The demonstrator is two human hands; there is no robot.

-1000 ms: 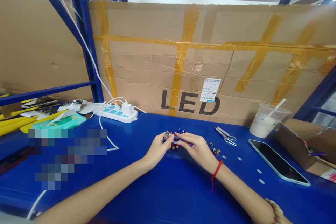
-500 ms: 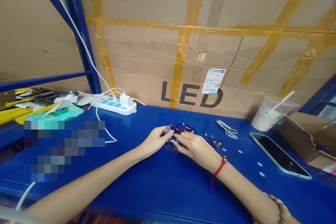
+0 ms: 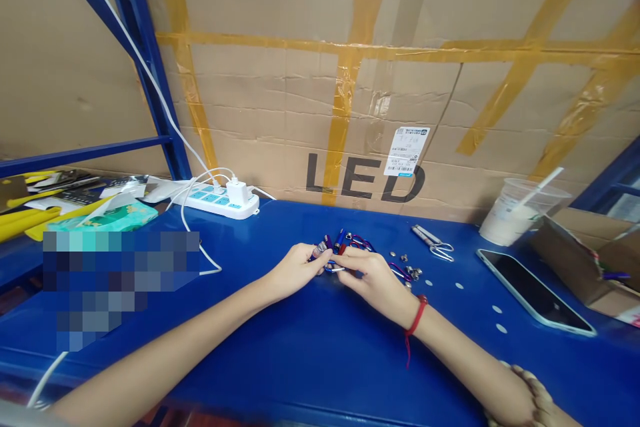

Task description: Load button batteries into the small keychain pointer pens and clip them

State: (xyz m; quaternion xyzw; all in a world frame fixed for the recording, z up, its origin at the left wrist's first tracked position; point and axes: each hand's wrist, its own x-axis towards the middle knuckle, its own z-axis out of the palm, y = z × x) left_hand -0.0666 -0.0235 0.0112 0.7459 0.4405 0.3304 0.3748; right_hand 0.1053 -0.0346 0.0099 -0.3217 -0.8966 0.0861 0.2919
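Observation:
In the head view my left hand (image 3: 299, 268) is closed, thumb and fingers pinching a small purple metal tube (image 3: 320, 249) with a silvery end. My right hand (image 3: 373, 277) meets it from the right, its fingers closed on a blue carabiner (image 3: 335, 267) that shows between the two hands. Fingers cover much of both pieces. Just behind the hands lie a short blue metal tube (image 3: 340, 238) and more coloured carabiners (image 3: 361, 241). Several small silver metal parts (image 3: 413, 273) are scattered to the right of my right hand.
Scissors (image 3: 434, 243), a phone (image 3: 535, 290), a plastic cup (image 3: 513, 213) and an open cardboard box (image 3: 575, 250) are on the right. Several pale discs (image 3: 497, 309) lie nearby. A power strip (image 3: 215, 200) with white cables stands back left, beside a green packet (image 3: 110, 217). A large carton (image 3: 280, 113) walls the back.
Both hands stay together at almost the same spot. My right hand has rolled slightly, and its fingers have shifted a little at the carabiner. The camera view has moved slightly.

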